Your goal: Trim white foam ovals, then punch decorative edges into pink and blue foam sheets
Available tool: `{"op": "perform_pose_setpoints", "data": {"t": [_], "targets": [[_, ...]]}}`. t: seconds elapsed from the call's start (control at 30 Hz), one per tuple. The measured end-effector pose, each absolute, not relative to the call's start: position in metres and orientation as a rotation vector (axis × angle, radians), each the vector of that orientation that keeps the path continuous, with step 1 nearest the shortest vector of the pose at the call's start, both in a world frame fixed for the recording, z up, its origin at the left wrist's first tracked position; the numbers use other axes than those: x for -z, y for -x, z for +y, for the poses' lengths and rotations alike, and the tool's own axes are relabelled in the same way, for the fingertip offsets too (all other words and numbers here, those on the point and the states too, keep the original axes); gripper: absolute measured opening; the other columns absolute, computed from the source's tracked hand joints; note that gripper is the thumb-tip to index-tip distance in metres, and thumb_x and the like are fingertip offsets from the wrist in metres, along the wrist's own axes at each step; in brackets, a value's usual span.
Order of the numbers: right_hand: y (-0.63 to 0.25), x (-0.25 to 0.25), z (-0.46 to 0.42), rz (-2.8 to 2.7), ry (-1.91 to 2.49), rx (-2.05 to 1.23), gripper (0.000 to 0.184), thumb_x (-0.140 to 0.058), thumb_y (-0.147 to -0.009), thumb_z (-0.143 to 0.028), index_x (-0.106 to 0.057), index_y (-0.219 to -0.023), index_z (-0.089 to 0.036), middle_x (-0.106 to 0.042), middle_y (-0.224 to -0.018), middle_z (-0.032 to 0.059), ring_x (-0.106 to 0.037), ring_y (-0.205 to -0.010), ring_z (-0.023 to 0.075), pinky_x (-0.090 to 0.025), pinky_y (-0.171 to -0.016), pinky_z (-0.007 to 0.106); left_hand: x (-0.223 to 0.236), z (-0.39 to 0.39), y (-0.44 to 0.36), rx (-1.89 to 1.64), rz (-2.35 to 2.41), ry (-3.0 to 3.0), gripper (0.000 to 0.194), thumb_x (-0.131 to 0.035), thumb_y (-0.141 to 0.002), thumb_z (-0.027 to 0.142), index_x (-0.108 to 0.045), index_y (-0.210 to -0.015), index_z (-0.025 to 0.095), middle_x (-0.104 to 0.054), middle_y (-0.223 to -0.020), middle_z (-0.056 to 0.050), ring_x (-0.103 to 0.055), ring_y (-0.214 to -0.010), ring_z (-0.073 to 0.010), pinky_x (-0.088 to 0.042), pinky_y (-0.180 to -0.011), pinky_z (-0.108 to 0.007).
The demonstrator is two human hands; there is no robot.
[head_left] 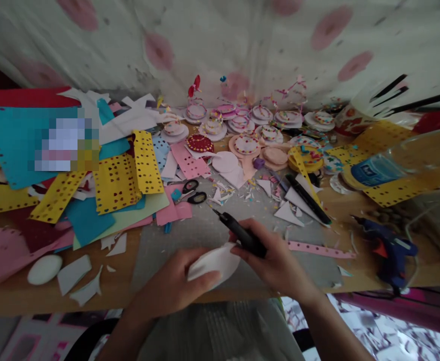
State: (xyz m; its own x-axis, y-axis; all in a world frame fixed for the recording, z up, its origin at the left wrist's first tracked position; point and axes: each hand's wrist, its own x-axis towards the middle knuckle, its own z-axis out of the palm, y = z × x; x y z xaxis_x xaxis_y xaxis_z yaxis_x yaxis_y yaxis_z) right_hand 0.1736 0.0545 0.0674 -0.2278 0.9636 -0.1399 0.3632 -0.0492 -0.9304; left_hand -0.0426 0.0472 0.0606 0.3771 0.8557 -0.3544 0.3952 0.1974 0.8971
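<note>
My left hand (178, 281) is closed around a white rounded foam piece (214, 265), with the thumb lying across its near face. The piece is held above the front of a grey cutting mat (174, 250). In my right hand (268, 250) is a black pen-like tool (244, 235), its narrow tip pointing up and left, away from the foam. Whether it is a pen or a blade I cannot tell. My right fingertips also touch the foam's right edge. Black-handled scissors (195, 193) lie just beyond, beside small foam scraps (231, 193).
Rows of small decorated foam hats (244, 145) stand along the back. Coloured foam sheets (116, 180) pile up on the left, near a white egg-shaped piece (44, 269). At right are a blue glue gun (387, 250), a clear bottle (404, 158) and a black marker (308, 199).
</note>
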Motion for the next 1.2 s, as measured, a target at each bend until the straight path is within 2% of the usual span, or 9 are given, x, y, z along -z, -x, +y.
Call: {"op": "perform_pose_setpoints", "data": {"t": [0.2,0.3,0.4,0.5,0.63,0.73,0.83,1.0,1.2], "targets": [[-0.168,-0.064,0.053,-1.621,1.446,-1.013,0.015,-0.052,-0.089,-0.022,-0.054,-0.103,-0.021,-0.063,-0.091,0.003,-0.059,-0.079,0.0161,-0.047,-0.07,0.026,-0.05,0.05,0.033,-0.687,1.278,-1.659,0.032,-0.051,-0.093,0.027,-0.065,-0.122,0.026,-0.071,-0.116,-0.004,-0.067,-0.107,-0.0216,-0.053,-0.093,-0.032],[-0.175,-0.061,0.051,-1.502,1.522,-0.977,0.014,-0.051,-0.091,-0.031,-0.051,-0.101,-0.021,-0.06,-0.085,0.0014,-0.056,-0.072,0.0148,-0.046,-0.063,0.024,-0.043,0.056,0.033,-0.779,1.187,-1.828,0.045,-0.046,-0.094,0.016,-0.05,-0.138,0.025,-0.056,-0.139,-0.004,-0.052,-0.128,-0.0182,-0.041,-0.108,-0.032],[-0.185,-0.059,0.044,-1.554,1.591,-0.987,0.017,-0.049,-0.093,-0.037,-0.05,-0.099,-0.021,-0.056,-0.075,-0.0008,-0.053,-0.063,0.0141,-0.043,-0.056,0.024,-0.036,0.058,0.033,-0.831,1.146,-1.968,0.055,-0.042,-0.092,0.007,-0.04,-0.144,0.024,-0.044,-0.149,-0.004,-0.041,-0.137,-0.0176,-0.034,-0.114,-0.035],[-0.193,-0.059,0.034,-1.724,1.683,-0.955,0.018,-0.048,-0.093,-0.039,-0.051,-0.094,-0.021,-0.056,-0.068,-0.0015,-0.054,-0.058,0.0147,-0.041,-0.052,0.024,-0.034,0.054,0.028,-0.838,1.171,-1.954,0.052,-0.043,-0.092,0.008,-0.042,-0.143,0.022,-0.052,-0.143,-0.007,-0.05,-0.13,-0.0176,-0.04,-0.109,-0.033],[-0.2,-0.065,0.021,-1.953,1.752,-0.914,0.023,-0.045,-0.094,-0.042,-0.054,-0.097,-0.021,-0.065,-0.066,0.0005,-0.062,-0.056,0.0166,-0.042,-0.05,0.025,-0.035,0.05,0.02,-0.856,1.248,-1.828,0.037,-0.048,-0.094,0.018,-0.057,-0.13,0.02,-0.069,-0.119,-0.009,-0.066,-0.108,-0.0187,-0.052,-0.093,-0.027],[-0.199,-0.07,0.017,-2.084,1.732,-0.831,0.025,-0.044,-0.095,-0.041,-0.056,-0.1,-0.02,-0.067,-0.064,0.0002,-0.064,-0.053,0.0171,-0.041,-0.048,0.025,-0.035,0.049,0.017,-0.864,1.323,-1.751,0.032,-0.049,-0.094,0.021,-0.063,-0.122,0.018,-0.073,-0.108,-0.009,-0.07,-0.097,-0.02,-0.055,-0.086,-0.028],[-0.194,-0.075,0.017,-2.177,1.676,-0.748,0.025,-0.045,-0.095,-0.041,-0.057,-0.096,-0.02,-0.067,-0.063,-0.0007,-0.064,-0.049,0.0159,-0.038,-0.044,0.024,-0.034,0.048,0.016,-0.9,1.334,-1.75,0.033,-0.049,-0.092,0.018,-0.062,-0.122,0.016,-0.073,-0.109,-0.009,-0.07,-0.096,-0.0196,-0.055,-0.085,-0.027],[-0.188,-0.079,0.018,-2.229,1.615,-0.701,0.023,-0.048,-0.095,-0.042,-0.056,-0.099,-0.021,-0.067,-0.066,-0.002,-0.065,-0.052,0.0145,-0.039,-0.046,0.023,-0.03,0.047,0.016,-0.933,1.282,-1.82,0.043,-0.047,-0.088,0.008,-0.057,-0.129,0.016,-0.07,-0.119,-0.007,-0.067,-0.107,-0.0173,-0.052,-0.09,-0.023],[-0.186,-0.08,0.014,-2.28,1.565,-0.644,0.023,-0.051,-0.093,-0.041,-0.057,-0.102,-0.021,-0.068,-0.069,-0.0023,-0.066,-0.054,0.0153,-0.04,-0.047,0.024,-0.027,0.046,0.013,-0.969,1.3,-1.811,0.038,-0.051,-0.091,0.012,-0.059,-0.127,0.017,-0.069,-0.12,-0.006,-0.067,-0.107,-0.0164,-0.051,-0.092,-0.021]]}}
